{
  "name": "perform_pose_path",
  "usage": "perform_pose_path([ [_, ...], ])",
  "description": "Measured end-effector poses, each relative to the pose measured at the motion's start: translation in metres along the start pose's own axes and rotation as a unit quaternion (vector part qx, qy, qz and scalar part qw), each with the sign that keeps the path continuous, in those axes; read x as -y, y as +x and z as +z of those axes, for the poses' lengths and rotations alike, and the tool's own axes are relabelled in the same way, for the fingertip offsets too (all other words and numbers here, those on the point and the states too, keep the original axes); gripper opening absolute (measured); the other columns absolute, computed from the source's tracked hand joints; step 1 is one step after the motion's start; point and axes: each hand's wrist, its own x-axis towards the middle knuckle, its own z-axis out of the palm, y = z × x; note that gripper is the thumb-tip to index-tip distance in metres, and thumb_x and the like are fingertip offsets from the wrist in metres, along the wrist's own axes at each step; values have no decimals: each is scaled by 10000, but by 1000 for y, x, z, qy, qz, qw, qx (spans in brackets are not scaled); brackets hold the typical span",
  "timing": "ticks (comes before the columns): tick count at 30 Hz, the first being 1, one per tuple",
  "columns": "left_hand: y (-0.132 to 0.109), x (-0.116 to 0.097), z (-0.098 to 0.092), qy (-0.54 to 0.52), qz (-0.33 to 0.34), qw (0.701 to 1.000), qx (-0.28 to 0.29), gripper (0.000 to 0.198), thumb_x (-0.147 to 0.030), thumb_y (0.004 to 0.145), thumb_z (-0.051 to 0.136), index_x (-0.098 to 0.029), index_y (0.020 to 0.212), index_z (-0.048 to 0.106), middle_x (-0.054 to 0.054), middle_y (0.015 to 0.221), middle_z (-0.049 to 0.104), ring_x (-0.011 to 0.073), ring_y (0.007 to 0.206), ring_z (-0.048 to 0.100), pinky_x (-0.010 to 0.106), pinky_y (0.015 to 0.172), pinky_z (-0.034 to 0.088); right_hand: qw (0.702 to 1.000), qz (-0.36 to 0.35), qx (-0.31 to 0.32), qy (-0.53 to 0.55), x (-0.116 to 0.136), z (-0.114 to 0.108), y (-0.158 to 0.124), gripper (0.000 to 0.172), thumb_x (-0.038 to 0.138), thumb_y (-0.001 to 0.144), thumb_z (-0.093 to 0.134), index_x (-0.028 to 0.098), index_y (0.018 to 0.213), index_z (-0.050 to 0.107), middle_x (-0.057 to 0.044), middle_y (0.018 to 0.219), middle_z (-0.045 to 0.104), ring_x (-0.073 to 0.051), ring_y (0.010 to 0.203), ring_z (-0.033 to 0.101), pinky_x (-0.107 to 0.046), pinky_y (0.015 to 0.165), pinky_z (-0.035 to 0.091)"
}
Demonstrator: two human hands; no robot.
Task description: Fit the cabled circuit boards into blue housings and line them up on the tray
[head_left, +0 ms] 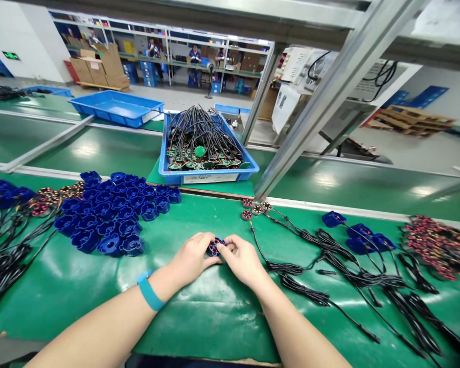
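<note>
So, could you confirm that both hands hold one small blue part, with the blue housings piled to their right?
No: the head view shows the pile of blue housings left of the left hand and right hand holding the small blue part.

Here it is: one small blue round housing, pinched between the fingers of my left hand and my right hand. Its open face tilts up towards me, with something dark and reddish inside. Fingertips hide most of the rim. It's held low over the green surface, front and centre.
</note>
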Motion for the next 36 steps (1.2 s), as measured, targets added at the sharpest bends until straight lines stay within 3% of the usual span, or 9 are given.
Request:
perform_pose_path([
  [6, 4, 1, 3, 14, 34, 999, 8, 332, -288, 886, 704, -179, 1168, 566, 125, 1157, 688, 254, 1103, 657, 419, 953, 573, 998, 27, -41, -38, 8, 9, 9, 88, 245, 756, 562, 202, 729, 633, 43, 563, 558, -124, 545, 470, -239, 561, 330],
  [16, 18, 12, 6, 62, 86, 994, -3, 185, -325, 903, 646, -185, 1023, 661, 97, 1045, 715, 247, 976, 673, 404, 884, 561, 984, 15, -60, -167, 19, 4, 16, 133, 293, 834, 555, 227, 793, 663, -27, 818, 715, -179, 770, 599, -270, 687, 381],
  [20, 22, 25, 3, 81, 79, 994, 10, 275, -447, 882, 668, -205, 1014, 665, 80, 997, 731, 255, 911, 687, 397, 805, 561, 985, 7, -72, -158, 18, -1, 8, 275, 400, 912, 532, 215, 964, 729, -86, 984, 726, -220, 927, 648, -305, 814, 448],
  [23, 14, 35, 6, 59, 49, 997, -24, 421, -493, 879, 655, -220, 1197, 614, 78, 1033, 744, 234, 879, 719, 370, 796, 584, 990, -65, -69, -108, 17, 0, -4, 566, 593, 829, 664, 210, 1244, 670, -123, 1176, 687, -247, 1046, 640, -330, 905, 464],
  [25, 6, 35, 8, 26, 37, 998, -33, 565, -527, 858, 671, -239, 1324, 530, 55, 1037, 747, 205, 837, 735, 329, 771, 601, 990, -93, -48, -95, 18, -1, -11, 636, 591, 716, 780, 202, 1211, 689, -110, 1131, 705, -247, 1002, 651, -318, 864, 479],
  [27, 0, 30, 9, -3, 47, 999, -22, 721, -583, 805, 716, -265, 1399, 459, 26, 1042, 746, 191, 826, 740, 310, 780, 607, 992, -76, -22, -102, 23, -8, -16, 467, 508, 690, 817, 186, 1021, 751, -78, 956, 737, -223, 860, 661, -293, 750, 480],
  [31, 2, 21, -3, 39, 68, 996, -35, 945, -668, 743, 733, -251, 1498, 348, 85, 1207, 699, 248, 1043, 705, 380, 947, 569, 995, -53, 0, -86, 42, -61, -38, 305, 409, 685, 822, 189, 891, 777, -35, 831, 750, -188, 762, 659, -267, 674, 467],
  [33, 11, 27, -16, 125, 40, 988, -87, 887, -664, 820, 646, -199, 1512, 344, 174, 1389, 583, 323, 1291, 564, 482, 1093, 455, 995, -55, -36, -71, 55, -112, -55, 254, 379, 708, 790, 198, 885, 783, -27, 863, 761, -189, 797, 677, -270, 712, 498],
  [36, 25, 48, -36, 271, -89, 948, -140, 781, -600, 919, 489, -96, 1504, 369, 268, 1577, 322, 425, 1486, 263, 617, 1157, 282, 980, -57, -151, -114, 74, -207, -75, 302, 427, 769, 726, 198, 959, 777, -38, 940, 768, -202, 848, 695, -302, 777, 536],
])
